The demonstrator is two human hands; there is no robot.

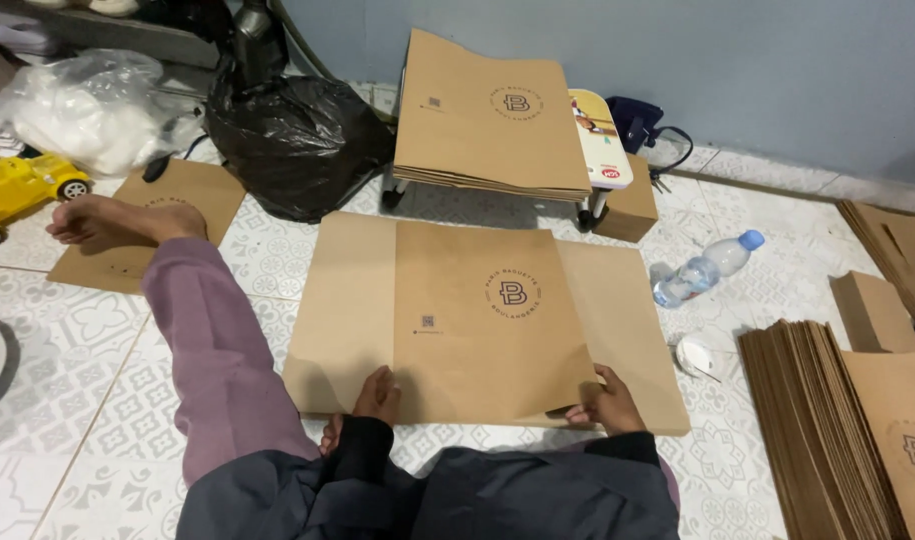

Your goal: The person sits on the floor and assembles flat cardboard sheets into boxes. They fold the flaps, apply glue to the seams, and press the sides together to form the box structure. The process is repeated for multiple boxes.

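Now both hands, left hand (375, 398), right hand (609, 402), grip flat paper bag (477, 320) on floor.

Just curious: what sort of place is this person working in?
Probably a home floor used as a makeshift workshop: patterned floor tiles, stacks of flat brown paper bags, a yellow toy car and a black rubbish bag.

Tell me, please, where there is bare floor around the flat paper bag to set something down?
Bare tile lies between the flat paper bag and the stack on the low stand, and left of the outstretched leg. The right is crowded: water bottle, tape roll, ranked bags. Both the left hand and right hand grip the bag's near edge.
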